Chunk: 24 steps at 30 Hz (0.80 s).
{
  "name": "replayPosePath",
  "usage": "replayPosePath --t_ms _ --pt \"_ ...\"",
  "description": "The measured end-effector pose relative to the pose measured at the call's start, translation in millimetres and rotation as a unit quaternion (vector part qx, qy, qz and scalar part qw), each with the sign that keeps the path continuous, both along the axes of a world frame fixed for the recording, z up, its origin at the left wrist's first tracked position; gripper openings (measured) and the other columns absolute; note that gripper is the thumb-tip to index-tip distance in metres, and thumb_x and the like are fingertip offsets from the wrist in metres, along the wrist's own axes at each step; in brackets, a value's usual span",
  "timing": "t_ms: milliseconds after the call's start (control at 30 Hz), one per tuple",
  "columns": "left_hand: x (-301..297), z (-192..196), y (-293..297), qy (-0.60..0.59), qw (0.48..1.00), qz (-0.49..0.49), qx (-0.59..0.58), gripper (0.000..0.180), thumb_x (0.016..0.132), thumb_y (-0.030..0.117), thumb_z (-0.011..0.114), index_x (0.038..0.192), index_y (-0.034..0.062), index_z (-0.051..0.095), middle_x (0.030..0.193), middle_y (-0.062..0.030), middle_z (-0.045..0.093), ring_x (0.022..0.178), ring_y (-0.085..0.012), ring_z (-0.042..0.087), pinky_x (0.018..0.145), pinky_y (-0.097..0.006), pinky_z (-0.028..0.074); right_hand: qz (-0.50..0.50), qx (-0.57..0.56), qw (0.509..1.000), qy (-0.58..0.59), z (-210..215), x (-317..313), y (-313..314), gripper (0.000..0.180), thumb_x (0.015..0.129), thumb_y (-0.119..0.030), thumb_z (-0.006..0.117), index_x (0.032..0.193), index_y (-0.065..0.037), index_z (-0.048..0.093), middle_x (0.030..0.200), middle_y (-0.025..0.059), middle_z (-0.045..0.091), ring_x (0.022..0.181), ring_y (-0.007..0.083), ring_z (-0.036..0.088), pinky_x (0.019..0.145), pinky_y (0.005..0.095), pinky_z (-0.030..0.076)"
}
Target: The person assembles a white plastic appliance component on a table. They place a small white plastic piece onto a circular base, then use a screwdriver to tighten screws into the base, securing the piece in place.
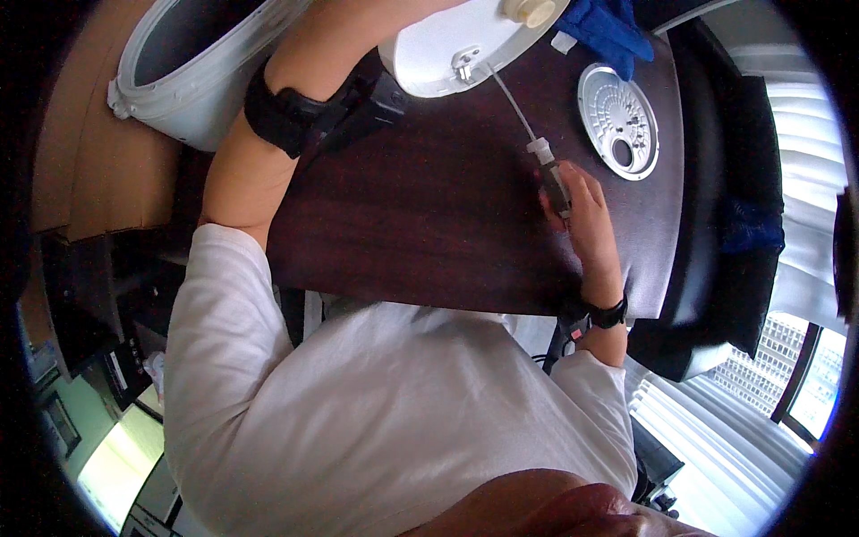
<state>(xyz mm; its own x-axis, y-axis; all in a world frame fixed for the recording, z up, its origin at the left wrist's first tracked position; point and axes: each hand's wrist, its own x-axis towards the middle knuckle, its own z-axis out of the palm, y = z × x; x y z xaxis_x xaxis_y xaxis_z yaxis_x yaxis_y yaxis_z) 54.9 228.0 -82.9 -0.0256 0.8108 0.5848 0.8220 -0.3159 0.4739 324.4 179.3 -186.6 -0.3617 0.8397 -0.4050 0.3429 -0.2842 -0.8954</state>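
Observation:
My right hand (pixel 586 206) is closed round the handle of a screwdriver (pixel 549 179) with a long thin shaft. The shaft slants up and to the left, and its tip is at a white rounded plastic housing (pixel 416 63), beside a small metal fitting (pixel 464 68). I cannot tell whether a screw sits under the tip. A cream-coloured round knob (pixel 535 11) sticks out of the same housing near the top edge. My left hand (pixel 429 7) lies at the housing's upper side; the picture's edge cuts it off, and its fingers are hidden.
On the dark wooden table (pixel 403 215), a white round plate with many holes (pixel 619 123) lies at the right, below a bunched blue cloth (pixel 608 36). At the left stands a big whitish tub (pixel 179 116) near cardboard (pixel 98 134). A black seat (pixel 725 179) is beyond the right edge.

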Motion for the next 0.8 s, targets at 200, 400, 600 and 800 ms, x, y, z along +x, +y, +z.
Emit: replayPosePath --t_ms 200,400,600,800 --pt "1 1 0 -0.007 1.000 0.003 -0.013 0.015 0.083 0.005 0.044 0.095 -0.0034 0.048 0.087 -0.0273 0.058 0.085 -0.0414 0.057 0.071 -0.045 0.045 -0.002 -0.103 0.988 0.111 -3 -3 -4 0.041 0.095 -0.031 0.031 0.094 0.001 0.056 0.058 0.0039 0.048 0.043 0.0091 0.038 0.038 0.0222 0.028" --pt "2 4 -3 -0.011 1.000 0.006 -0.029 0.018 0.085 0.005 0.044 0.099 -0.0041 0.049 0.090 -0.0263 0.059 0.086 -0.0387 0.059 0.072 -0.042 0.047 0.011 -0.161 0.972 0.171 -2 -6 -5 0.040 0.094 -0.029 0.030 0.094 0.001 0.055 0.057 0.0035 0.047 0.042 0.0093 0.035 0.037 0.0229 0.027" --pt "3 7 -6 -0.008 0.999 0.011 -0.040 0.019 0.086 0.005 0.044 0.101 -0.0044 0.049 0.091 -0.0254 0.060 0.086 -0.0368 0.060 0.073 -0.041 0.048 0.005 -0.176 0.967 0.186 -7 -9 -2 0.040 0.094 -0.029 0.030 0.094 0.002 0.054 0.056 0.0032 0.046 0.041 0.0088 0.034 0.036 0.0227 0.026" --pt "3 6 -6 0.004 1.000 0.011 -0.022 0.017 0.085 0.005 0.045 0.099 -0.0043 0.049 0.090 -0.0255 0.060 0.085 -0.0371 0.060 0.072 -0.041 0.047 0.005 -0.181 0.964 0.195 -10 -8 -2 0.039 0.094 -0.029 0.030 0.094 0.002 0.054 0.055 0.0029 0.045 0.040 0.0087 0.032 0.035 0.0226 0.025"
